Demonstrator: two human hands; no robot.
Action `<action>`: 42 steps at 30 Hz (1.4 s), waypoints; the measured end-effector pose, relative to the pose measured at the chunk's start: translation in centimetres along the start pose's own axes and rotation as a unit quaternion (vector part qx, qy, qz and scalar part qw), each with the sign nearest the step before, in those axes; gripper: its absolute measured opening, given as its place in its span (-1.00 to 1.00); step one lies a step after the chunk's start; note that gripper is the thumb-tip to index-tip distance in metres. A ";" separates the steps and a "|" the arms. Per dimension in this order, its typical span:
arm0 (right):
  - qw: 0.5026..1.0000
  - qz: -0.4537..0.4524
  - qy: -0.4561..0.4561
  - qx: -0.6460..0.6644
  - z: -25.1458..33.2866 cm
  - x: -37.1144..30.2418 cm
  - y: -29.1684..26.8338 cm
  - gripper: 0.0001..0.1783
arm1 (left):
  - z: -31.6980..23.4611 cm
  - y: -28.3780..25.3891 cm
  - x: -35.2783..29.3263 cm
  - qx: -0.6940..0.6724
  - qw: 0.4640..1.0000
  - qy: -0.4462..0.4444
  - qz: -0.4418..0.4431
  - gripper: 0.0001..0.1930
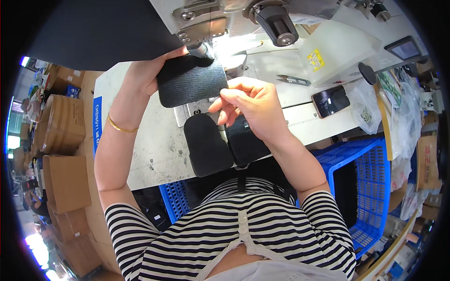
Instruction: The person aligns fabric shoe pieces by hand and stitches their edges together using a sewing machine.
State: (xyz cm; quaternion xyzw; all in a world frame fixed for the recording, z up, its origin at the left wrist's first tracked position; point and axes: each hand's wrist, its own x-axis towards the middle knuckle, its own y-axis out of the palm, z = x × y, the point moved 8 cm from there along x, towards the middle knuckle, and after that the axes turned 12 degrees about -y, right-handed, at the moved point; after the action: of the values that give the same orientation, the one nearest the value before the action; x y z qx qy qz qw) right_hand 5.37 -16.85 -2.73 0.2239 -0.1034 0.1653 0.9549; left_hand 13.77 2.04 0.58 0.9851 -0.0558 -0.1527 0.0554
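Note:
A black rounded fabric patch (191,80) lies under the head of a sewing machine (206,21). My left hand (143,75) grips the patch's left edge. My right hand (251,105) pinches its lower right corner with thumb and forefinger. Two more black patches rest on the machine table near my body: one (206,145) in front of me, another (244,145) partly under my right wrist. A gold bangle circles my left wrist.
Thread snips (293,80), a phone (330,101) and a white plastic box (337,49) lie on the white table (154,150) to the right. A blue crate (370,182) stands at my right side. Cardboard boxes (63,182) are stacked at left.

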 end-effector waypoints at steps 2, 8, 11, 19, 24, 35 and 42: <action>1.000 -0.008 -0.002 0.005 -0.1 0.0 0.0 -0.86 | -0.2 0.2 -0.1 0.011 1.000 0.006 -0.015 -0.87; 0.999 -0.012 -0.011 0.027 -0.7 -0.1 1.3 -0.87 | 1.1 -1.7 -0.1 0.099 0.986 -0.029 -0.133 -0.82; 0.999 -0.035 -0.009 0.015 -0.5 -0.1 0.8 -0.88 | -2.2 2.4 -7.7 0.324 0.831 0.407 -0.196 -0.64; 0.999 -0.007 -0.049 -0.002 -1.0 -1.1 1.6 -0.75 | -0.2 6.6 -11.6 0.520 0.654 0.548 -0.042 -0.64; 0.991 0.022 -0.068 0.115 -1.7 -2.1 3.4 -0.52 | 1.1 8.1 -12.9 0.565 0.509 0.640 -0.113 -0.57; 0.987 -0.001 -0.091 0.129 -1.3 -1.8 4.7 -0.46 | 0.0 8.2 -12.3 0.563 0.547 0.612 -0.097 -0.63; 0.984 -0.014 -0.087 0.153 -1.9 -0.7 4.3 -0.42 | -0.3 8.3 -11.5 0.561 0.538 0.619 -0.110 -0.65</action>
State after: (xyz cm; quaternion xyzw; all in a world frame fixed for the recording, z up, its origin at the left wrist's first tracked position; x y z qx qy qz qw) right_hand 3.37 -12.56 -2.87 0.3826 -0.1560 0.1461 0.8989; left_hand 2.17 -4.71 5.30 0.6619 0.0273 0.5530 -0.5053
